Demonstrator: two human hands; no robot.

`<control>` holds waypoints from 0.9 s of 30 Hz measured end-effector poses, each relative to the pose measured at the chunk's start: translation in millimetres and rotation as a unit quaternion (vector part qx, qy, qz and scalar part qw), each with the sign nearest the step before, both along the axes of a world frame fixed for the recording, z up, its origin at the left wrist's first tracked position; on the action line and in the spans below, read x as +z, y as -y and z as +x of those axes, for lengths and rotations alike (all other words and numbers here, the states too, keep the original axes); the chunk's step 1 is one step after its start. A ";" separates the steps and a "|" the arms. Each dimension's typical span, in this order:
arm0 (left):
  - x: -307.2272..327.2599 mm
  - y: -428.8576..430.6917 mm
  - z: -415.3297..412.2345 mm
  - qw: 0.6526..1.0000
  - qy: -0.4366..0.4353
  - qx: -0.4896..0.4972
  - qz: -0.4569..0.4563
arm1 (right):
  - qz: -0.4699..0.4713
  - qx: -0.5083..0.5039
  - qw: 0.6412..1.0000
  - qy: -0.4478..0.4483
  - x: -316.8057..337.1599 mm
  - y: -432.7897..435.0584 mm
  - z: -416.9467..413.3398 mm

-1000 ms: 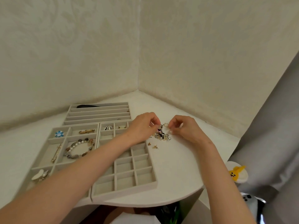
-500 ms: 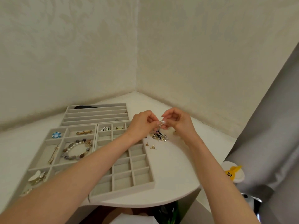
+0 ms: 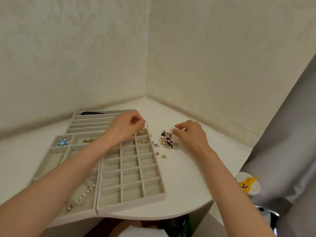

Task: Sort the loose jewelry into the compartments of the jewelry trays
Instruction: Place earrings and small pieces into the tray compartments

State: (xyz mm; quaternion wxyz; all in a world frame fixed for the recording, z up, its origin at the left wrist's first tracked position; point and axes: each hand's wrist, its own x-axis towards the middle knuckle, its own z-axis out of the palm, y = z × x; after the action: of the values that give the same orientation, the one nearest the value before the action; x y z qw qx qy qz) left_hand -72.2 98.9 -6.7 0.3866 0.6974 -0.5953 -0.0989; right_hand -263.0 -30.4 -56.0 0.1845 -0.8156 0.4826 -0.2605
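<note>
Pinching a small ring (image 3: pixel 146 125) between thumb and fingertips, the left hand (image 3: pixel 126 127) hangs over the far right corner of the grid tray (image 3: pixel 162 197), the tray of many small square compartments. The right hand (image 3: pixel 189 134) is well apart from it, fingers curled, fingertips down at the far edge of the loose jewelry pile (image 3: pixel 168 141). Whether they grip a piece I cannot tell.

The pile lies on the white tabletop (image 3: pixel 184 177) just right of the grid tray, toward the back corner. A silver squiggle (image 3: pixel 155 144) and two small gold studs (image 3: pixel 160 155) lie between pile and tray. Gold pieces (image 3: pixel 142 142) sit in the tray's far right compartments; most of the rest of its visible compartments show only lining.

Touching its left side is a tray with larger compartments (image 3: pixel 54 148), holding a blue flower brooch (image 3: pixel 62 142), a gold clip (image 3: pixel 89 139) and, near the front edge, a pearl bracelet (image 3: pixel 82 195). Behind both, a tray of long slots (image 3: pixel 92 124) has something dark (image 3: pixel 89 113) in its farthest slot.

A grey curtain (image 3: pixel 282 134) hangs past the tabletop's right edge, a yellow plush figure (image 3: pixel 248 184) beside it.
</note>
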 end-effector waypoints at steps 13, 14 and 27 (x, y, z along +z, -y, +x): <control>-7.6 -24.4 10.6 0.983 0.130 0.024 0.127 | -0.032 -0.009 0.997 -0.070 1.2 -6.9 11.2; -9.6 -23.6 11.3 0.983 0.129 0.036 0.124 | -0.031 -0.008 0.997 -0.066 0.7 -6.7 10.9; -24.9 -19.6 13.5 0.977 0.177 0.083 0.091 | -0.017 0.047 0.998 0.041 4.1 -11.8 8.5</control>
State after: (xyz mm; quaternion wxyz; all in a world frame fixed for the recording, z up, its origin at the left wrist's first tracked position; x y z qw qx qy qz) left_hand -58.7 118.5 -31.6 0.2173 0.7833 -0.5824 0.0048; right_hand -254.5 -18.6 -51.9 0.2028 -0.8289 0.4313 -0.2930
